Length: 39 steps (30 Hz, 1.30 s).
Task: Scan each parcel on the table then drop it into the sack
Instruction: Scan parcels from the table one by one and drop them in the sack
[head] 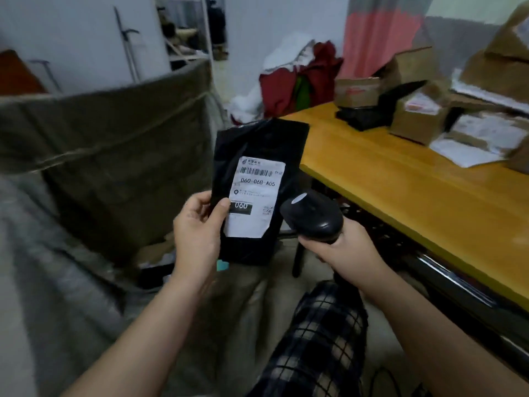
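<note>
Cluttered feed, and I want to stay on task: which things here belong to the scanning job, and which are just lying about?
Job: black parcel, held by the left hand; scanner, held by the right hand; sack at the left; cardboard parcels on the table.
Lying about: heap of red and white cloth beyond the table; pink curtain.

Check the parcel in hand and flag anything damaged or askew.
The white label on the black parcel, held in the left hand, lacks its lower right corner: the edge there runs slantwise, torn or folded under. The barcode at the top looks whole. The right hand holds the scanner beside it.
</note>
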Available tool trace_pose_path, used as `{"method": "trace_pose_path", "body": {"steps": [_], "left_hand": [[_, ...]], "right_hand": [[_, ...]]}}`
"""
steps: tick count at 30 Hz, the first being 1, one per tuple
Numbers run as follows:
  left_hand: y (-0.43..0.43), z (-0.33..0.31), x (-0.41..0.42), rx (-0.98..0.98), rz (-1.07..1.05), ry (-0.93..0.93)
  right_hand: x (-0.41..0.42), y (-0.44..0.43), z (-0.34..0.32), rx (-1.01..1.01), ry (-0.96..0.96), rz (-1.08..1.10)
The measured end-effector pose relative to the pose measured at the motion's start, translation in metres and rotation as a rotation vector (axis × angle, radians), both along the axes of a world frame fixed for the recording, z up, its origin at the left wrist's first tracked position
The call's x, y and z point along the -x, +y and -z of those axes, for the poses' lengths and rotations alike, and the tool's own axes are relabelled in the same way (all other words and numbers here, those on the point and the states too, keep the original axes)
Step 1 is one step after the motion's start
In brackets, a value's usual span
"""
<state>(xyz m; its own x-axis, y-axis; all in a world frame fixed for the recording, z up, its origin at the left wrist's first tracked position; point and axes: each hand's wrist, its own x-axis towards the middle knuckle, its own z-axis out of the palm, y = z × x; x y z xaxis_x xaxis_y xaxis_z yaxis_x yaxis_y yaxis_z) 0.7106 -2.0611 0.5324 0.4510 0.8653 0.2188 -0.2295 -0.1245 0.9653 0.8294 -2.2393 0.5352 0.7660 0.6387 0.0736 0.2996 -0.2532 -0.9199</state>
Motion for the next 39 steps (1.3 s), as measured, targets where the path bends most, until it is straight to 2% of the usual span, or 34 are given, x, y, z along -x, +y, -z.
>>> {"method": "trace_pose_path", "body": {"steps": [5,12,14,19,21,22,26,31,36,39], "left_hand": [[0.065,0.029,0.061,-0.035,-0.245,0.128],[0.133,0.064,0.044,-0.205,-0.254,0.385],[0.142,0.079,0.033,-0.25,-0.176,0.556],[0.143,0.126,0.025,-0.376,0.202,1.245],[0.137,0.135,0.03,-0.419,0.294,1.402],[0.135,0.136,0.031,-0.437,0.297,1.421],[0.12,0.116,0.022,-0.576,0.192,1.291],[0.084,0.066,-0.011,-0.744,0.164,0.975],[0.016,0.015,-0.072,-0.959,0.301,0.731],[-0.043,-0.015,-0.116,-1.041,0.416,0.605]], "right_hand": [[0.011,0.074,0.024,0.133,-0.051,-0.149],[0.01,0.129,0.055,0.336,-0.163,-0.208],[0.007,0.131,0.062,0.365,-0.183,-0.195],[-0.002,0.122,0.077,0.374,-0.148,-0.197],[-0.005,0.117,0.082,0.378,-0.14,-0.212],[-0.007,0.114,0.083,0.382,-0.141,-0.213],[-0.013,0.102,0.085,0.367,-0.158,-0.145],[-0.019,0.068,0.064,0.277,-0.156,-0.015],[-0.031,-0.006,0.024,0.106,-0.175,0.251],[-0.043,-0.068,-0.004,0.07,-0.179,0.437]]}}
